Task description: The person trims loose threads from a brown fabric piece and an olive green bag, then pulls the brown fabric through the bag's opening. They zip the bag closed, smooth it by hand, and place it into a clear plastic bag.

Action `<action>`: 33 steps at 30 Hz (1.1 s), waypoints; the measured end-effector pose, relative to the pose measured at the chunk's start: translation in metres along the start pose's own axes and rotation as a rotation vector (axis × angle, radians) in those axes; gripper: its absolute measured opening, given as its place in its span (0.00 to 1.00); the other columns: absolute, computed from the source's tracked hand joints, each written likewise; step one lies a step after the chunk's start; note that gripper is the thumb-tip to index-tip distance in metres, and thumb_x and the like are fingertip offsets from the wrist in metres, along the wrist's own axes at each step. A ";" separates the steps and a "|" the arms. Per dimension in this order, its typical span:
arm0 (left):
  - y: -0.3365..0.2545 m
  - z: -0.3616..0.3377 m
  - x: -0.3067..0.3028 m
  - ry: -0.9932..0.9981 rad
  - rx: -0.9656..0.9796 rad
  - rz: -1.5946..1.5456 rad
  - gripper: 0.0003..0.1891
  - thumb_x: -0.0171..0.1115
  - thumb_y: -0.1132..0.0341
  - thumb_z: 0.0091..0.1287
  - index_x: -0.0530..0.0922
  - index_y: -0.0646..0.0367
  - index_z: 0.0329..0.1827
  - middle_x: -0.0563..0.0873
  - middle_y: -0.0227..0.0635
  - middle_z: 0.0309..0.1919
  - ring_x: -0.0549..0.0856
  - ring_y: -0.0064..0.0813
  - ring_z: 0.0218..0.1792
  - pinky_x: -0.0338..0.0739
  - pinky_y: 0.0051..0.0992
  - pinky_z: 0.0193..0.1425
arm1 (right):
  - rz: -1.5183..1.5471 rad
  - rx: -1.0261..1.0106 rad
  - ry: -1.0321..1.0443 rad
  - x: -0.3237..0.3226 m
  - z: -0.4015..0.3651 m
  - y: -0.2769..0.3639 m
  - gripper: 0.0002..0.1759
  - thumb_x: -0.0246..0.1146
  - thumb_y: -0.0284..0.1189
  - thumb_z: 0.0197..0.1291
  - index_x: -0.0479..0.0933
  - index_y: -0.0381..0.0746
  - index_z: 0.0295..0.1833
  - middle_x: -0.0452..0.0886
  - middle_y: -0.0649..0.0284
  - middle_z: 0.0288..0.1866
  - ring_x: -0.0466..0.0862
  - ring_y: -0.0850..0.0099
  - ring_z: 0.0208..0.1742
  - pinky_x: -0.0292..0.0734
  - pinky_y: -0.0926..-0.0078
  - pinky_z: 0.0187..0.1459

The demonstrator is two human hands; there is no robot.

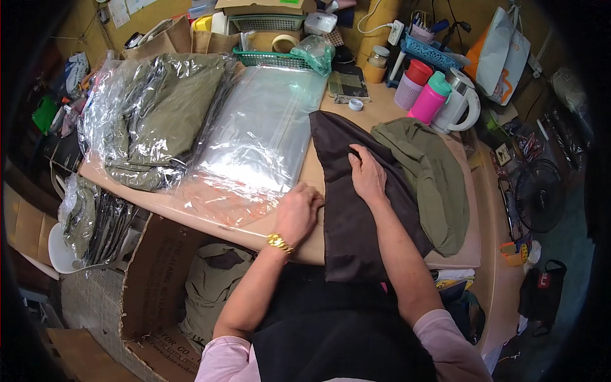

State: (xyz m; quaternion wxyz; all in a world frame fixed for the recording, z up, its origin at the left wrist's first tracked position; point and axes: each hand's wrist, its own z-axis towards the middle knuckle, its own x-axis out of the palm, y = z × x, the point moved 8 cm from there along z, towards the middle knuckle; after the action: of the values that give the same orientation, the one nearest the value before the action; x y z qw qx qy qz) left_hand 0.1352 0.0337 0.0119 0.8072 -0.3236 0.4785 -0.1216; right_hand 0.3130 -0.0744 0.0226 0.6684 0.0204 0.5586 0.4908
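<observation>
A dark brown piece of cloth [356,223] lies on the table and hangs over its front edge against my black apron. My right hand [368,175] rests on it, palm down, with the fingers stretched out. By the cloth's left edge, my left hand [300,213] is on the tabletop with curled fingers; whatever they hold, if anything, is hidden. Olive green cloth [436,184] lies rumpled to the right, partly beneath the brown one. Left of it is a stack of clear plastic bags [261,127], close to my left hand.
Bagged olive garments [168,111] are piled on the table's left. A cardboard box [149,286] with olive cloth stands below the front edge. At the back are a green basket [273,59], a pink bottle [429,102] and a kettle [458,105].
</observation>
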 end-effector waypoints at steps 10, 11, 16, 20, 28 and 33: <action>0.120 -0.158 -0.252 -0.523 -0.621 0.524 0.15 0.66 0.60 0.69 0.83 0.63 0.31 0.85 0.44 0.34 0.83 0.37 0.32 0.77 0.39 0.39 | -0.013 0.027 0.015 0.000 0.000 0.001 0.18 0.56 0.38 0.73 0.73 0.44 0.64 0.83 0.52 0.57 0.82 0.47 0.56 0.75 0.49 0.55; 0.113 -0.165 -0.270 -0.468 -0.556 0.821 0.14 0.66 0.58 0.70 0.84 0.63 0.35 0.87 0.47 0.45 0.86 0.40 0.43 0.79 0.41 0.48 | -0.015 0.027 0.014 0.001 -0.001 0.001 0.20 0.58 0.39 0.72 0.72 0.44 0.64 0.84 0.51 0.56 0.83 0.47 0.56 0.75 0.49 0.54; 0.032 -0.104 -0.240 -0.724 -0.224 0.113 0.14 0.64 0.72 0.69 0.78 0.65 0.57 0.77 0.49 0.65 0.77 0.38 0.65 0.71 0.37 0.69 | -0.005 0.078 0.061 0.002 -0.001 0.002 0.26 0.66 0.42 0.65 0.71 0.44 0.65 0.84 0.46 0.53 0.83 0.46 0.55 0.76 0.50 0.54; -0.002 -0.004 -0.073 -0.141 -0.272 -0.665 0.29 0.62 0.65 0.74 0.66 0.65 0.74 0.79 0.46 0.64 0.85 0.31 0.52 0.80 0.32 0.57 | 0.047 0.071 -0.015 -0.004 -0.001 -0.001 0.26 0.66 0.43 0.66 0.72 0.43 0.63 0.85 0.46 0.51 0.84 0.46 0.53 0.76 0.50 0.53; 0.036 0.068 0.025 -0.011 -0.253 -0.264 0.16 0.67 0.62 0.68 0.83 0.69 0.50 0.88 0.48 0.34 0.88 0.36 0.34 0.81 0.33 0.39 | 0.095 0.096 -0.060 -0.009 -0.002 -0.009 0.24 0.64 0.43 0.68 0.72 0.43 0.63 0.86 0.45 0.48 0.85 0.45 0.51 0.76 0.50 0.52; 0.052 0.042 0.000 -0.174 -0.273 -0.568 0.12 0.63 0.64 0.74 0.83 0.65 0.36 0.87 0.35 0.26 0.83 0.26 0.25 0.76 0.28 0.32 | 0.098 0.079 -0.049 -0.005 -0.001 -0.014 0.24 0.64 0.43 0.68 0.71 0.43 0.63 0.86 0.45 0.48 0.84 0.45 0.52 0.76 0.49 0.53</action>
State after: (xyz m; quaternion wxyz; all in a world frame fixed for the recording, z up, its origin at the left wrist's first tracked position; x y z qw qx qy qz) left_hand 0.1647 0.0900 -0.0074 0.7279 -0.5586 0.3102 -0.2487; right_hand 0.3215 -0.0849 0.0179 0.6557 0.0862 0.5593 0.4998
